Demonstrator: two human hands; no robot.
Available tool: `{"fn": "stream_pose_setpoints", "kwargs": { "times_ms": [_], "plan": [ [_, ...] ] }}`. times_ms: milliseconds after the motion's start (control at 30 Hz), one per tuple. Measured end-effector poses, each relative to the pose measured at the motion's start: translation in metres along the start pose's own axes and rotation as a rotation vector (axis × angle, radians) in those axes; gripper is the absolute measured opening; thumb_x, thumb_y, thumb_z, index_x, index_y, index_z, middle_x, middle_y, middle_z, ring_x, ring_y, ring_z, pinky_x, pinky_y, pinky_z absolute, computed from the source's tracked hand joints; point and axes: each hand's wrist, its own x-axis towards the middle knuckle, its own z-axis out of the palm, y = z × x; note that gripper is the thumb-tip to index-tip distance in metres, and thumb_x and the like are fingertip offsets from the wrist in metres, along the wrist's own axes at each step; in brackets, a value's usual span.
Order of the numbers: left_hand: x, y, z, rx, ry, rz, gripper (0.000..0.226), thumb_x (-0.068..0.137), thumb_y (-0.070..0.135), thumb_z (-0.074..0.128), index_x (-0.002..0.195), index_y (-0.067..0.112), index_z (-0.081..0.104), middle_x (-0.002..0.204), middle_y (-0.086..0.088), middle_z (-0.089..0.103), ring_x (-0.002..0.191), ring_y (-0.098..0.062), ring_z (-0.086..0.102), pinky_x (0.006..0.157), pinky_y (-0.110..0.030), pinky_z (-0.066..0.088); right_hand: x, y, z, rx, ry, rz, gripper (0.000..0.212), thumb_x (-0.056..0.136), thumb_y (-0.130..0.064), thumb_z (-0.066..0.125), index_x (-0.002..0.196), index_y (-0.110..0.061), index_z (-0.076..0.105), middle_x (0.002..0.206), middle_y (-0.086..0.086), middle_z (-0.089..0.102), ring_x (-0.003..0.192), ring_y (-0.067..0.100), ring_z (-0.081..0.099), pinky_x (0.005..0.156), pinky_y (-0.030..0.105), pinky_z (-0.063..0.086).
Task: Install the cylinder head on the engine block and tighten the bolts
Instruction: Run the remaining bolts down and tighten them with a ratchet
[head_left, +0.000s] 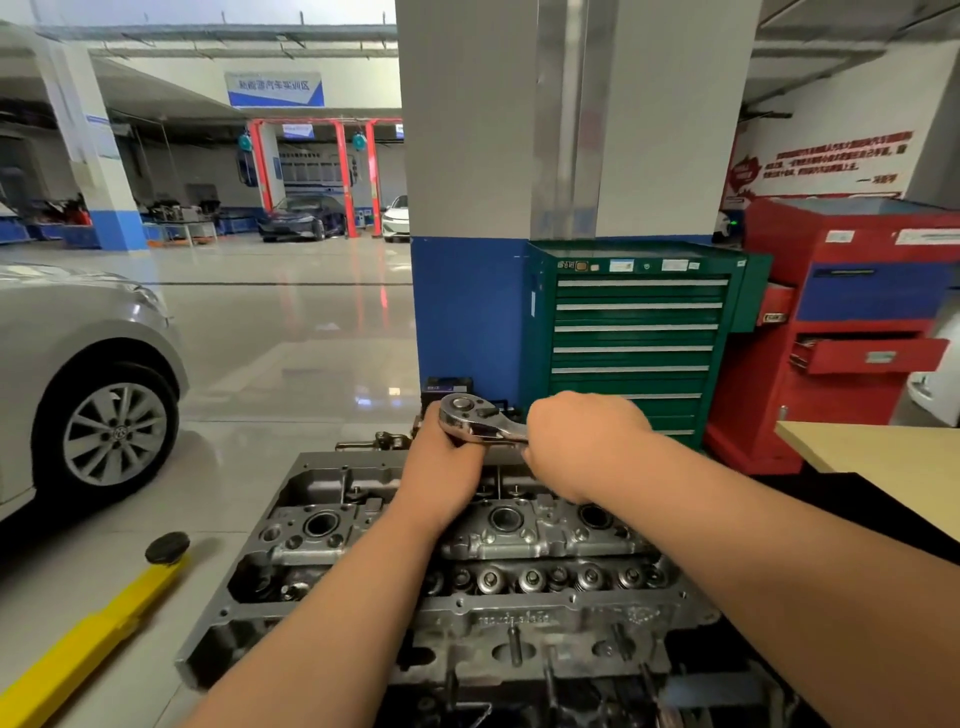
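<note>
A grey cast cylinder head (519, 535) with spark plug wells and valve springs lies below me on the engine. Above its far side stands a chrome ratchet wrench (475, 418), its round head up and to the left. My left hand (441, 457) grips the tool just under the ratchet head. My right hand (576, 441) is wrapped around the handle, which is hidden in the fist. Whatever socket or bolt sits below the ratchet is hidden behind my left hand.
A green drawer cabinet (639, 332) and a red tool cart (852, 322) stand behind the engine by a blue-and-grey pillar (467, 312). A tan tabletop (883, 457) is at right. A silver car (78, 374) and a yellow lift arm (93, 639) are at left.
</note>
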Motion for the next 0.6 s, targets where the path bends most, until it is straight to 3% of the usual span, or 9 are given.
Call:
{"fn": "stream_pose_setpoints", "kwargs": {
  "times_ms": [100,133,200,233,267,333,467,600],
  "plan": [
    [0.004,0.002,-0.002,-0.045,-0.12,-0.034,0.014,0.087,0.007,0.057,0.091,0.013,0.068,0.059,0.015,0.057,0.056,0.001,0.049,0.052,-0.017,0.039,0.018,0.015,-0.003,-0.053,0.105,-0.074,0.014,0.094,-0.027,0.051,0.084,-0.017,0.051,0.076,-0.001,0.047,0.073,0.027,0.053,0.062,0.036,0.037],
    [0.004,0.003,-0.004,-0.055,-0.148,-0.031,0.014,0.088,0.007,0.057,0.086,0.017,0.066,0.05,0.009,0.049,0.047,-0.002,0.043,0.05,-0.027,0.04,0.027,0.019,-0.003,-0.044,0.124,-0.094,0.011,0.094,-0.027,0.051,0.091,-0.017,0.056,0.083,0.001,0.053,0.081,0.029,0.057,0.063,0.035,0.038],
    [0.003,0.002,-0.004,-0.088,-0.168,-0.063,0.026,0.089,0.008,0.058,0.08,0.029,0.071,0.05,0.001,0.046,0.042,-0.003,0.043,0.062,-0.045,0.035,0.05,0.021,-0.001,-0.001,0.157,-0.126,0.012,0.091,-0.024,0.05,0.097,-0.018,0.059,0.097,0.005,0.062,0.091,0.029,0.06,0.068,0.034,0.038],
    [0.004,0.001,-0.003,-0.102,-0.174,-0.083,0.03,0.089,0.009,0.059,0.081,0.034,0.073,0.048,0.003,0.045,0.042,0.001,0.044,0.057,-0.045,0.034,0.06,0.02,0.0,0.027,0.168,-0.147,0.011,0.089,-0.022,0.05,0.095,-0.018,0.058,0.099,0.006,0.063,0.093,0.029,0.06,0.07,0.034,0.037],
    [0.004,0.0,-0.003,-0.107,-0.18,-0.103,0.033,0.089,0.01,0.059,0.076,0.037,0.074,0.045,0.009,0.045,0.043,0.004,0.046,0.05,-0.039,0.034,0.07,0.02,0.001,0.043,0.175,-0.165,0.01,0.087,-0.022,0.05,0.093,-0.018,0.057,0.098,0.005,0.062,0.092,0.028,0.059,0.073,0.034,0.036],
    [0.009,-0.002,-0.003,-0.129,-0.193,-0.142,0.035,0.089,0.01,0.058,0.064,0.032,0.067,0.046,0.017,0.048,0.042,0.002,0.044,0.049,-0.024,0.033,0.085,0.025,0.002,0.049,0.182,-0.165,0.011,0.086,-0.028,0.051,0.088,-0.019,0.057,0.089,0.001,0.058,0.088,0.025,0.056,0.075,0.035,0.034],
    [0.017,-0.003,-0.004,-0.31,-0.123,-0.295,0.018,0.092,0.007,0.053,0.078,0.015,0.045,0.054,0.003,0.042,0.047,-0.013,0.036,0.051,-0.029,0.032,0.08,0.047,0.008,0.053,0.174,-0.179,0.019,0.092,-0.04,0.045,0.086,-0.026,0.055,0.082,-0.004,0.056,0.087,0.023,0.057,0.08,0.037,0.036],
    [0.013,0.0,0.001,-0.152,-0.068,-0.249,0.026,0.086,0.007,0.052,0.064,0.018,0.042,0.048,0.006,0.04,0.047,-0.013,0.034,0.051,-0.027,0.028,0.048,0.054,0.014,0.033,0.216,-0.133,0.023,0.094,-0.041,0.042,0.089,-0.022,0.055,0.083,-0.002,0.057,0.079,0.024,0.057,0.065,0.033,0.04]
  ]
}}
